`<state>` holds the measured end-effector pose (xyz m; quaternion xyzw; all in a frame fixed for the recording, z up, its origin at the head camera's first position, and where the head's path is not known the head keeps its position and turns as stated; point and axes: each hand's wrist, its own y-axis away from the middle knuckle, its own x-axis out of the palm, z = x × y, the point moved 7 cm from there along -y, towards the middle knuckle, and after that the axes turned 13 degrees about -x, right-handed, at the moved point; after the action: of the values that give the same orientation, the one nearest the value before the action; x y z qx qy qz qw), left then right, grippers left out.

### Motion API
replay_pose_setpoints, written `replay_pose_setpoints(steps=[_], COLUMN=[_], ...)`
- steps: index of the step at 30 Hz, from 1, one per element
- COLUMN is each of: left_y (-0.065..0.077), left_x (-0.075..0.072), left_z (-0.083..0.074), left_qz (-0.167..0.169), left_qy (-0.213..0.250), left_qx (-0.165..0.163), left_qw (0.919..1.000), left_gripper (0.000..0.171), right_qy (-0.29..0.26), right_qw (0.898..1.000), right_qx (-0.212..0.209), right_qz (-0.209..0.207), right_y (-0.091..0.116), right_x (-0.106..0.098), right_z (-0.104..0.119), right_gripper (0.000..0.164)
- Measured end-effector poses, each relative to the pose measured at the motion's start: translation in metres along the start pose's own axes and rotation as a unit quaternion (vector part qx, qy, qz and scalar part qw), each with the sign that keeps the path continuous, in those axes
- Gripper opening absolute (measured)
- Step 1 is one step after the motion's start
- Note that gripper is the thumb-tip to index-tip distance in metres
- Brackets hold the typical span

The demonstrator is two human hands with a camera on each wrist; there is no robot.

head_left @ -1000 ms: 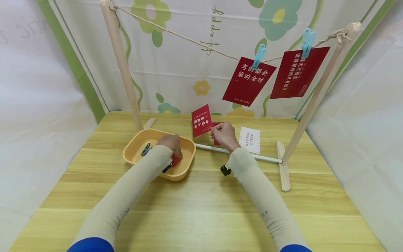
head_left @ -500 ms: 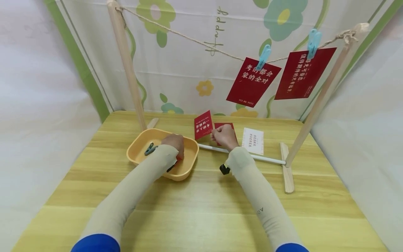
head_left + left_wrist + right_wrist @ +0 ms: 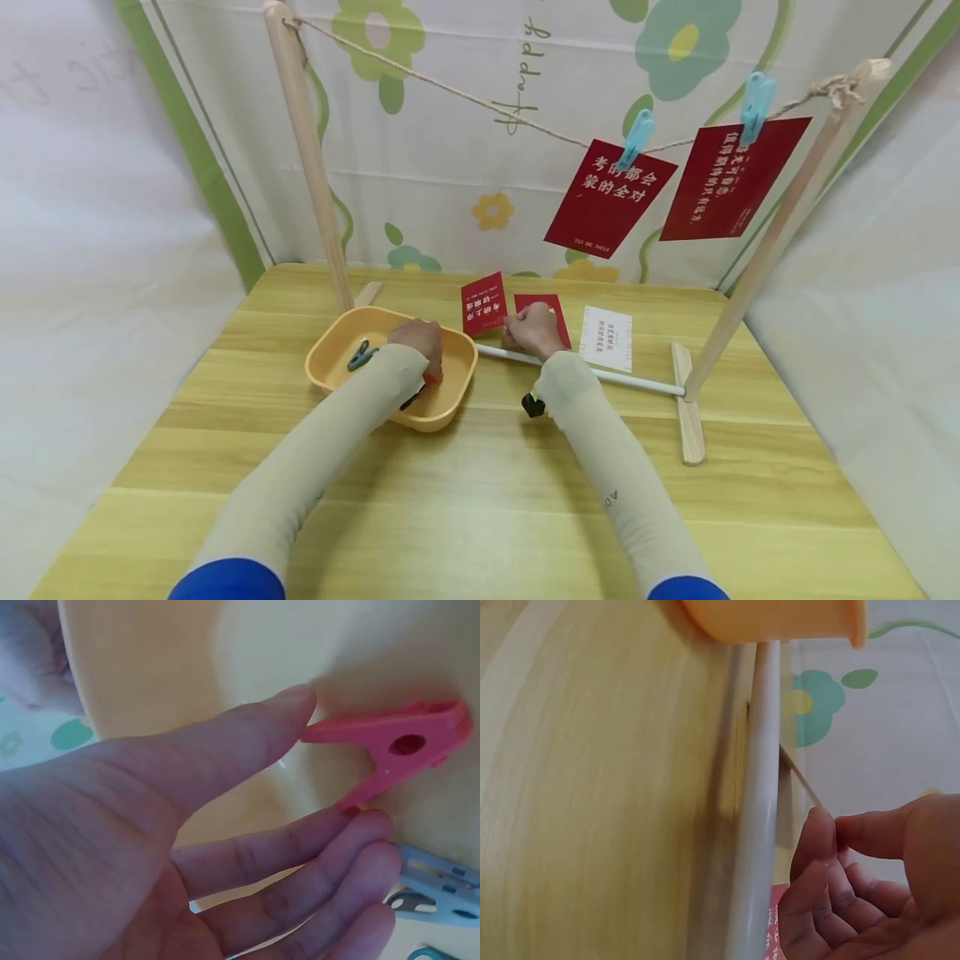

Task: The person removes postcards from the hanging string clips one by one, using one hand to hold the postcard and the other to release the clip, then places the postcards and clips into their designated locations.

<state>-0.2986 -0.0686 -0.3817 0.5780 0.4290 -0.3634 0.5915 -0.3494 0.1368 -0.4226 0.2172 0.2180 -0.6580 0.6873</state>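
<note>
My left hand (image 3: 420,343) reaches into the yellow plastic basin (image 3: 322,385). In the left wrist view its thumb and forefinger tips pinch the two handle ends of a red clothespin (image 3: 382,741). A blue-grey clothespin (image 3: 442,889) lies beside the fingertips. My right hand (image 3: 536,330) pinches a red card (image 3: 483,304) by its corner, between thumb and forefinger. The card leans up just behind the white rod (image 3: 510,354); edge-on, it is a thin strip in the right wrist view. Another red card (image 3: 557,310) lies partly hidden behind the right hand.
A twine line (image 3: 450,89) runs between two wooden posts (image 3: 311,158). Two red cards (image 3: 611,204) hang from it by light blue clothespins (image 3: 637,137). A white card (image 3: 607,337) lies on the table (image 3: 480,500) at right, near the post's wooden foot (image 3: 690,425).
My right hand has lowered slightly, bringing its red card down closer to the table. In the basin, my left hand now covers more of the red clothespin. The head view has shifted a little.
</note>
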Motion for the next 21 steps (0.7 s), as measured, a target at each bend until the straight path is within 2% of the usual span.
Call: replay_pose_setpoints(steps=[7,15,21], left_y=[0.009,0.018,0.019], left_x=[-0.008,-0.022,-0.037], left_z=[0.003,0.004,0.006], left_qz=[0.014,0.020,0.013], left_qy=[0.018,0.059,0.068], left_qx=[0.008,0.028,0.038], left_qw=[0.9997,0.9977,0.9969], left_gripper=[0.037,0.040,0.034], right_qy=[0.037,0.083,0.082], right_qw=[0.999,0.996,0.994], right_qx=[-0.010,-0.040,-0.070], right_qz=[0.017,0.008,0.005], right_y=[-0.001,0.000,0.003], right_x=[0.004,0.002,-0.002], right_z=[-0.001,0.000,0.004], right_gripper=[0.053,0.043,0.040])
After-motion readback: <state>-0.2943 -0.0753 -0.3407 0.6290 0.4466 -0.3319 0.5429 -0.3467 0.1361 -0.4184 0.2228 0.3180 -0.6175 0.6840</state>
